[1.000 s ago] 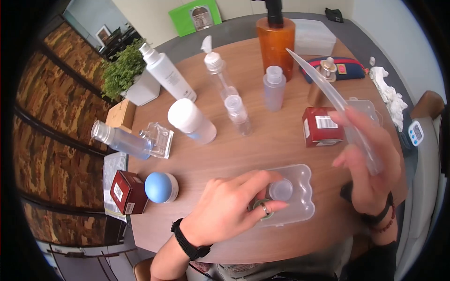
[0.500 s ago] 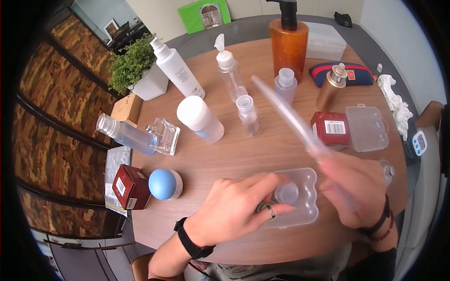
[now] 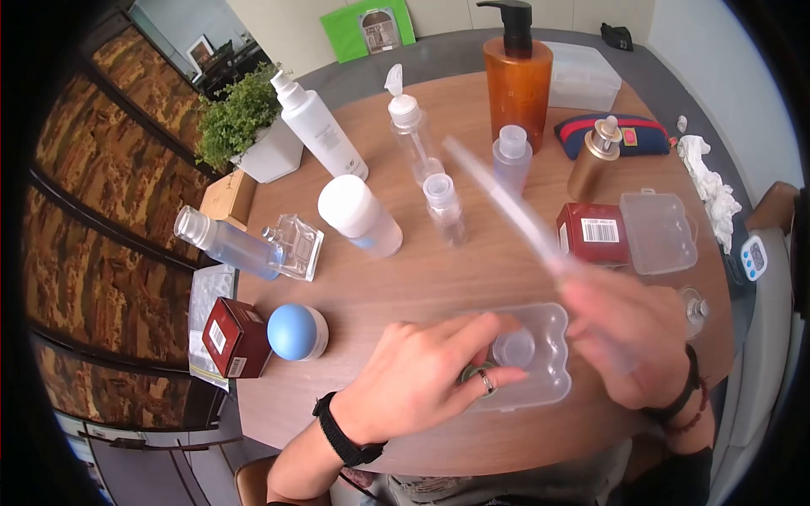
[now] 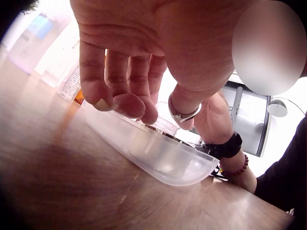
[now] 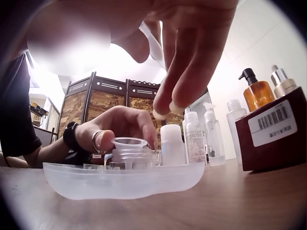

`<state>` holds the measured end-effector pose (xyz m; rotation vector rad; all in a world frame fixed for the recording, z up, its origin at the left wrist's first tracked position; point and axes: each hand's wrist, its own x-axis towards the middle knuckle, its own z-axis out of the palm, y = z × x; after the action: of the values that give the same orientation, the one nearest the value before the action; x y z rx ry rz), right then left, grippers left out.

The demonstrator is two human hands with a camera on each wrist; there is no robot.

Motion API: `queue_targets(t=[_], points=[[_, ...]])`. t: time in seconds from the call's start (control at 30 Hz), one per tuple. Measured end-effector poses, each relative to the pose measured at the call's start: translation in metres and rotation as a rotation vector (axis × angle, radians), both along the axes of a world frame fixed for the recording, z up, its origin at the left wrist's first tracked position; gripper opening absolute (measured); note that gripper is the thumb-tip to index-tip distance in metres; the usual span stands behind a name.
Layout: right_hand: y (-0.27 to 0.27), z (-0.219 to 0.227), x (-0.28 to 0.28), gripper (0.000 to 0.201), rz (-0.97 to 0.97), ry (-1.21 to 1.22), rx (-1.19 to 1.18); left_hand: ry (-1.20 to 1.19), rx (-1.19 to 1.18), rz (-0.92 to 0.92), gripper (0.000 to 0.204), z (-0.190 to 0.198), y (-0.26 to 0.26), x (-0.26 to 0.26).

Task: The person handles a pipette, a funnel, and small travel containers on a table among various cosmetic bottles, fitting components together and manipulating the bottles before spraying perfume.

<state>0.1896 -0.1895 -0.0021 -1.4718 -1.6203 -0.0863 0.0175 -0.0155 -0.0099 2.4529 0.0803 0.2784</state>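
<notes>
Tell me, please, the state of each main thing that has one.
Clear tray: lying open.
Threaded jar: upright, threads bare.
Translucent piece: tilted, gripped by right hand.
Blue-topped jar: upright, closed.
Amber bottle: upright, pump fitted.
White-capped bottle: upright, closed.
Gold bottle: upright, dropper fitted.

From here I see even, bright light glinting off the clear tray (image 3: 550, 381); beside it the right hand (image 3: 633, 337) and its plastic panel (image 3: 519, 214) are blurred, above it the wrist views glare white, and around it the wide head view bows into black corners
</notes>
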Motion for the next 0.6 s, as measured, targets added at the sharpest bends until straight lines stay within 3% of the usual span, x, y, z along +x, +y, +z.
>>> queue_targets(t=[0.13,0.2,0.3,0.47,0.6], points=[[0.002,0.000,-0.001,0.053,0.002,-0.078,-0.221,0.001,0.003,0.001,0.038,0.001,-0.001,0.001],[0.000,-0.004,0.001,0.052,-0.017,0.032,-0.006,0.009,-0.001,-0.002,0.038,0.002,-0.002,0.001],[-0.004,0.001,0.002,0.052,-0.186,0.124,0.016,0.006,-0.002,0.000,0.038,0.001,-0.001,0.002],[-0.004,0.004,0.004,0.052,-0.189,0.098,-0.121,0.013,-0.002,0.005,0.039,0.003,-0.001,0.002],[-0.010,-0.002,0.007,0.047,-0.195,0.125,0.067,0.011,-0.003,0.009,0.039,0.002,-0.002,0.001]])
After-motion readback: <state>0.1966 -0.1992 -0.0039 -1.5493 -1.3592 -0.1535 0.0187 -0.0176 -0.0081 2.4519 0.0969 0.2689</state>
